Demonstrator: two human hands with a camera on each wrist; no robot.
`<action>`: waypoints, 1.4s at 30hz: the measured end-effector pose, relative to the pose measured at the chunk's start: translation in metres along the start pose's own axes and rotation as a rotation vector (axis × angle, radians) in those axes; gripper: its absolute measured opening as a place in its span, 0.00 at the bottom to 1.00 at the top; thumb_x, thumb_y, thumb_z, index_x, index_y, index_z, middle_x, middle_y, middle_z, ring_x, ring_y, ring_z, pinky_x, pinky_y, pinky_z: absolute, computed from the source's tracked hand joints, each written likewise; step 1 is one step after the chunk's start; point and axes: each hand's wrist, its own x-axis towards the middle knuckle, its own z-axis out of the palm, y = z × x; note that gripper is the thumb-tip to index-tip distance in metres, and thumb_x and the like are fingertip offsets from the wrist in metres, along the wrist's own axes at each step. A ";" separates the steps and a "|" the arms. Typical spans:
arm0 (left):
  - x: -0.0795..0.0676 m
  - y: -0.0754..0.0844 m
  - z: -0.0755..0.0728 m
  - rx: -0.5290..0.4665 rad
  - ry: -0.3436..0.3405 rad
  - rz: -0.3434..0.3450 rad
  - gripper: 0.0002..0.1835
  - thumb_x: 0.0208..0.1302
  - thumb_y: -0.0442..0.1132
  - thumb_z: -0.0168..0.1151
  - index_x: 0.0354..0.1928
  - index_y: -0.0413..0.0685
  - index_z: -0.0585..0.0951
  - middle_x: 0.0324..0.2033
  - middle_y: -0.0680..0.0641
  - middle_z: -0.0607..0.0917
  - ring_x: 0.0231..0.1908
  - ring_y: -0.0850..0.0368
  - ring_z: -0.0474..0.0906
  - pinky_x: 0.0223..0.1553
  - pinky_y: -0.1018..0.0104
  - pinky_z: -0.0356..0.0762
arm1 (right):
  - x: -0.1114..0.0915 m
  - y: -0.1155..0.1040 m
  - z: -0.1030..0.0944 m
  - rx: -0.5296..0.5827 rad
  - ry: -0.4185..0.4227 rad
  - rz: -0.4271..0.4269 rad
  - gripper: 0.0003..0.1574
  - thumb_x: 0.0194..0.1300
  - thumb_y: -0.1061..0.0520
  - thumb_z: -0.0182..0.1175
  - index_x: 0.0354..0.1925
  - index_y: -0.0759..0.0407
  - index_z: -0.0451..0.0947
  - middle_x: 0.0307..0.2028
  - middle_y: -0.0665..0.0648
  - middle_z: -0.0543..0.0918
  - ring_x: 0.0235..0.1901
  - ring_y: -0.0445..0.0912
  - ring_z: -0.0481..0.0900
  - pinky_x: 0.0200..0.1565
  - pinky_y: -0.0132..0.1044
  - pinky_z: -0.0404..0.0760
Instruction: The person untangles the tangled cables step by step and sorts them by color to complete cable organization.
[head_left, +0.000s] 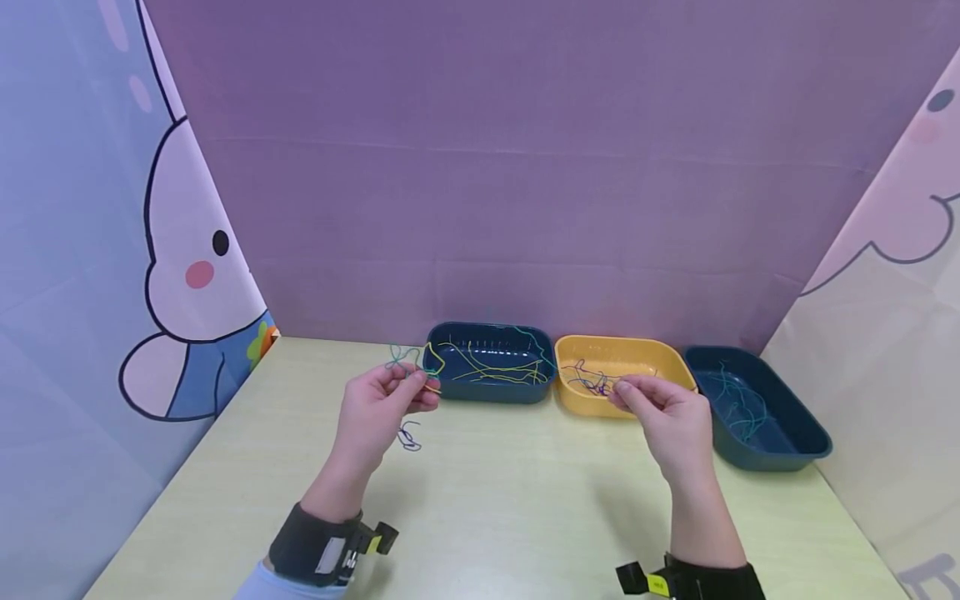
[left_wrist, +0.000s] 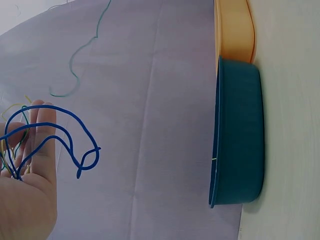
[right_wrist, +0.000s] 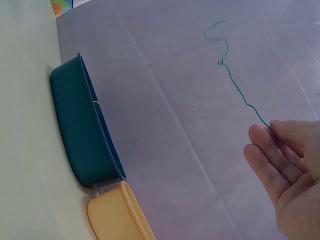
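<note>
My left hand (head_left: 375,408), raised over the left part of the table, holds a loose bundle of colored strings between thumb and fingers. Green strings (head_left: 397,357) and a yellow string (head_left: 436,357) stick out above its fingertips, while a looped blue string (left_wrist: 65,127) hangs below the hand. On the other side, my right hand (head_left: 675,417) is held up in front of the yellow bin (head_left: 581,406). Its thumb and forefinger pinch the end of a single thin green string (right_wrist: 240,92), which stretches away with a small kink partway along.
A dark blue bin (head_left: 487,392) with yellow strings (head_left: 502,368) stands at the back, left of the yellow bin, which contains blue and purple strings (head_left: 596,385). Another dark bin (head_left: 780,461), angled at right, has green strings (head_left: 742,408). A purple cloth (head_left: 525,208) hangs behind.
</note>
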 end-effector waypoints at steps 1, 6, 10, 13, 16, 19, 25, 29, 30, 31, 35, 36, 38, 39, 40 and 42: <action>0.000 0.000 0.000 0.000 -0.003 -0.001 0.20 0.59 0.46 0.62 0.41 0.34 0.74 0.36 0.34 0.83 0.32 0.44 0.81 0.39 0.57 0.81 | 0.000 0.000 0.000 0.001 -0.002 -0.003 0.20 0.54 0.40 0.63 0.39 0.50 0.81 0.36 0.55 0.85 0.36 0.43 0.82 0.45 0.28 0.77; -0.001 0.000 0.002 -0.012 -0.013 -0.002 0.19 0.58 0.46 0.62 0.40 0.35 0.74 0.38 0.28 0.81 0.32 0.43 0.81 0.39 0.56 0.81 | -0.001 0.001 0.000 -0.005 -0.002 -0.023 0.19 0.54 0.40 0.63 0.38 0.50 0.81 0.35 0.58 0.85 0.35 0.43 0.82 0.45 0.29 0.77; -0.002 0.000 0.003 -0.011 -0.018 -0.006 0.19 0.58 0.46 0.62 0.40 0.35 0.75 0.36 0.31 0.82 0.32 0.43 0.81 0.38 0.57 0.81 | -0.001 0.003 -0.002 -0.025 0.008 -0.008 0.19 0.54 0.39 0.62 0.38 0.48 0.81 0.36 0.56 0.85 0.35 0.42 0.82 0.46 0.29 0.77; -0.002 0.000 0.004 -0.006 -0.018 -0.012 0.19 0.58 0.46 0.62 0.41 0.35 0.75 0.35 0.34 0.83 0.32 0.44 0.81 0.38 0.57 0.81 | 0.000 0.003 -0.003 -0.039 0.017 0.004 0.19 0.54 0.38 0.62 0.39 0.48 0.81 0.36 0.54 0.85 0.36 0.41 0.82 0.47 0.30 0.77; -0.002 0.001 0.005 -0.002 -0.016 -0.013 0.19 0.58 0.46 0.62 0.41 0.35 0.75 0.35 0.35 0.84 0.32 0.44 0.81 0.38 0.57 0.81 | 0.000 0.002 -0.005 -0.047 0.023 0.007 0.19 0.55 0.39 0.62 0.39 0.48 0.81 0.36 0.53 0.85 0.36 0.40 0.82 0.48 0.30 0.76; -0.002 0.001 0.005 0.000 -0.016 -0.009 0.19 0.58 0.46 0.62 0.41 0.35 0.75 0.35 0.36 0.84 0.32 0.44 0.81 0.38 0.57 0.81 | 0.000 0.001 -0.007 -0.063 0.029 0.015 0.19 0.55 0.38 0.61 0.39 0.48 0.81 0.36 0.51 0.85 0.36 0.40 0.82 0.48 0.30 0.76; -0.003 0.001 0.006 -0.008 -0.024 -0.009 0.22 0.58 0.46 0.62 0.42 0.32 0.73 0.35 0.36 0.84 0.32 0.44 0.81 0.39 0.57 0.81 | 0.000 0.001 -0.016 -0.104 0.046 0.057 0.24 0.54 0.35 0.59 0.42 0.46 0.80 0.37 0.52 0.84 0.37 0.39 0.81 0.51 0.32 0.75; -0.002 0.000 0.005 -0.008 -0.029 -0.004 0.21 0.58 0.46 0.62 0.42 0.33 0.74 0.35 0.36 0.84 0.32 0.44 0.81 0.39 0.57 0.81 | 0.004 0.004 -0.028 -0.137 0.068 0.041 0.22 0.56 0.36 0.59 0.42 0.48 0.80 0.37 0.52 0.84 0.37 0.40 0.81 0.50 0.31 0.75; -0.002 0.000 0.005 -0.008 -0.031 -0.003 0.20 0.59 0.46 0.62 0.41 0.33 0.74 0.35 0.36 0.84 0.32 0.44 0.81 0.39 0.57 0.81 | 0.005 0.005 -0.031 -0.144 0.074 0.035 0.22 0.56 0.37 0.59 0.42 0.48 0.80 0.37 0.53 0.84 0.37 0.40 0.81 0.49 0.30 0.75; -0.002 0.000 0.004 -0.008 -0.032 0.000 0.20 0.59 0.46 0.62 0.41 0.34 0.74 0.35 0.36 0.84 0.32 0.44 0.81 0.39 0.57 0.81 | 0.007 0.006 -0.035 -0.156 0.083 0.028 0.22 0.56 0.37 0.59 0.42 0.49 0.80 0.37 0.53 0.85 0.37 0.40 0.81 0.47 0.29 0.76; -0.002 0.001 0.003 -0.002 -0.033 0.001 0.19 0.59 0.45 0.62 0.41 0.34 0.74 0.36 0.35 0.83 0.32 0.44 0.81 0.39 0.57 0.81 | 0.014 0.010 -0.051 -0.202 0.120 0.015 0.21 0.57 0.39 0.59 0.42 0.50 0.80 0.36 0.54 0.85 0.36 0.41 0.82 0.42 0.24 0.77; -0.002 0.001 0.003 -0.001 -0.032 0.001 0.20 0.59 0.45 0.61 0.41 0.34 0.74 0.36 0.34 0.83 0.32 0.44 0.81 0.39 0.57 0.81 | 0.016 0.012 -0.055 -0.216 0.132 0.014 0.21 0.57 0.39 0.59 0.42 0.51 0.81 0.36 0.54 0.85 0.35 0.41 0.82 0.40 0.23 0.77; -0.002 0.002 0.003 0.001 -0.033 0.003 0.20 0.60 0.44 0.61 0.42 0.32 0.74 0.37 0.33 0.83 0.32 0.45 0.81 0.39 0.58 0.81 | 0.019 0.014 -0.065 -0.251 0.153 0.021 0.21 0.57 0.40 0.60 0.42 0.51 0.81 0.36 0.55 0.85 0.35 0.41 0.82 0.38 0.23 0.77; -0.002 0.002 0.003 -0.001 -0.034 0.003 0.20 0.60 0.44 0.61 0.43 0.32 0.74 0.37 0.32 0.83 0.32 0.45 0.81 0.39 0.58 0.81 | 0.021 0.016 -0.070 -0.269 0.163 0.029 0.21 0.57 0.40 0.59 0.42 0.51 0.81 0.36 0.55 0.85 0.35 0.41 0.82 0.38 0.22 0.77; -0.002 0.002 0.003 -0.003 -0.034 0.002 0.19 0.60 0.43 0.61 0.43 0.32 0.73 0.37 0.32 0.83 0.32 0.44 0.81 0.39 0.58 0.81 | 0.022 0.018 -0.076 -0.291 0.171 0.041 0.21 0.57 0.39 0.59 0.42 0.51 0.80 0.36 0.55 0.85 0.35 0.40 0.82 0.38 0.22 0.77; -0.002 0.002 0.003 -0.007 -0.034 -0.001 0.19 0.60 0.43 0.61 0.42 0.33 0.74 0.37 0.31 0.82 0.32 0.44 0.81 0.39 0.58 0.81 | 0.023 0.021 -0.088 -0.316 0.176 0.077 0.24 0.58 0.37 0.57 0.44 0.51 0.80 0.37 0.53 0.84 0.36 0.39 0.81 0.39 0.21 0.76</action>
